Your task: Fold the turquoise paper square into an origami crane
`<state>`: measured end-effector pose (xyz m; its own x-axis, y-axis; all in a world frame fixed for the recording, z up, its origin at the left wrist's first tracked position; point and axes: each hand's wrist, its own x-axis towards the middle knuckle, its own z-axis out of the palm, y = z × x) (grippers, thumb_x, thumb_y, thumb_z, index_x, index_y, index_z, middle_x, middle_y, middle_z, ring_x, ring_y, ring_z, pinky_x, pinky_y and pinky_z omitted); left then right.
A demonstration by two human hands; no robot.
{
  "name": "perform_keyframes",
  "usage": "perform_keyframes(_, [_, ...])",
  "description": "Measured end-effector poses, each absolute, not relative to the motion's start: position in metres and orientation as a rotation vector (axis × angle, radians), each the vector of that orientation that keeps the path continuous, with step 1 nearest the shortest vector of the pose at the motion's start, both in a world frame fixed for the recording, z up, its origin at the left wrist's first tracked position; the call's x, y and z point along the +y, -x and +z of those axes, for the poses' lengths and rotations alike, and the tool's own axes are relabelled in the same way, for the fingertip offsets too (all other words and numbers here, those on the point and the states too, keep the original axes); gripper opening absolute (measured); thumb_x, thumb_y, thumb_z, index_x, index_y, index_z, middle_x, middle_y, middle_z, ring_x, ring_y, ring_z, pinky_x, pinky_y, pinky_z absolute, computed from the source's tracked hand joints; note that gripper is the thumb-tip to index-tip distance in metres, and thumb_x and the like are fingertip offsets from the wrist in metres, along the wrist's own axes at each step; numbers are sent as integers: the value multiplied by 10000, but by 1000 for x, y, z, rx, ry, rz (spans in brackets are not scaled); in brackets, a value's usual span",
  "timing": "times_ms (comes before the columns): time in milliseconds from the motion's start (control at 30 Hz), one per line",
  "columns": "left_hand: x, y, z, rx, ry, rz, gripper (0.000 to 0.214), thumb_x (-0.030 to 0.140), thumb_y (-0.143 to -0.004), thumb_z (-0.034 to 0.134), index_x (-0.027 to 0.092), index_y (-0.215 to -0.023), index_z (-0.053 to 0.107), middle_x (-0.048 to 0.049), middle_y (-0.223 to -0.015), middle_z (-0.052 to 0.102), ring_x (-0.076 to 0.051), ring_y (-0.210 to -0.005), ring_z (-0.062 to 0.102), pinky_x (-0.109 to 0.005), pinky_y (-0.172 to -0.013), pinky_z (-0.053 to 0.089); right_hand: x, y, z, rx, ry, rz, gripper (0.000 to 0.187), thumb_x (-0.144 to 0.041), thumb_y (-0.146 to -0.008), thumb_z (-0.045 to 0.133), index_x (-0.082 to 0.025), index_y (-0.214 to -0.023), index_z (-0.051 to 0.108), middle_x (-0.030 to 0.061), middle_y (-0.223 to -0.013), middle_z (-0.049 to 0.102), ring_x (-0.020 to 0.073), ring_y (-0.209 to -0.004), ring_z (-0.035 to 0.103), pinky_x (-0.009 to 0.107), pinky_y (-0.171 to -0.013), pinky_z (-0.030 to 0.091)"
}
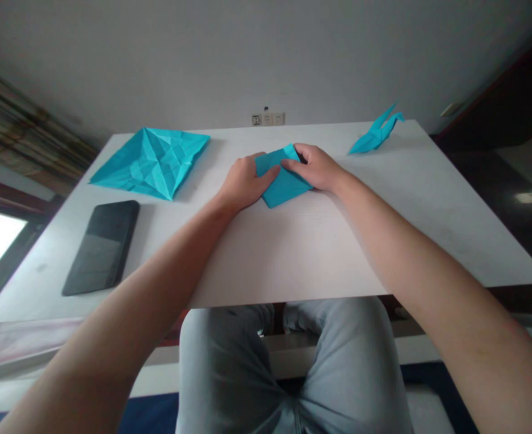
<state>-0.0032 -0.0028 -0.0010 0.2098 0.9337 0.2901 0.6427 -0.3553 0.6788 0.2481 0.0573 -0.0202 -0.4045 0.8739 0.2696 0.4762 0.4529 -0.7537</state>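
Observation:
A folded piece of blue paper [286, 187] sits between my hands near the middle of the table, one corner pointing toward me. My left hand [250, 181] grips its left side, the thumb lying across the top. On the right side, my right hand [315, 166] pinches the paper near its upper right edge, thumb on the upper face and fingers curled at the far side. The undersides of the paper and several fingertips are hidden.
On the white table [284, 259], a creased, opened blue sheet [157, 163] lies at the far left, with a black phone [103, 247] nearer me. A blue paper crane [376, 132] stands at the back right. Wall sockets [268, 119] show behind the table.

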Motion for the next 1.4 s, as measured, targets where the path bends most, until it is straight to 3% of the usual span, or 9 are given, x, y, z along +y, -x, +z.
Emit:
perform_keyframes(367, [-4,-1,3,1454,-2040,966,468,347,-1189,879,281,-835,580,1,-735,638,-226,-745,612,-399,-754,388,60,-250,-22,-2024,1083,799,360,-532,-1120,919,-278,-977,707,34,-965,774,270,-951,652,427,-871,581])
perform_keyframes(900, [-1,3,-2,1432,-2048,966,399,419,-1206,838,282,-890,638,-5,-749,632,-256,-793,648,-406,-827,494,57,-250,-17,-2041,1098,804,336,-507,-1133,874,-285,-977,676,29,-973,735,271,-951,649,453,-922,591])
perform_keyframes(1100, [1,4,-4,1436,-2064,973,353,478,-1219,790,281,-948,679,-24,-798,687,-277,-854,705,-416,-868,575,57,-251,-18,-1978,1045,886,396,-618,-1104,895,-280,-1009,712,39,-1007,775,283,-1015,688,450,-946,630])
perform_keyframes(1400, [1,3,-2,1428,-2001,1004,376,440,-1220,808,285,-913,656,-25,-837,709,-259,-800,654,-424,-807,488,63,-249,-22,-1861,992,998,640,-848,-990,976,-314,-1041,626,27,-1012,695,274,-1010,639,414,-892,587])
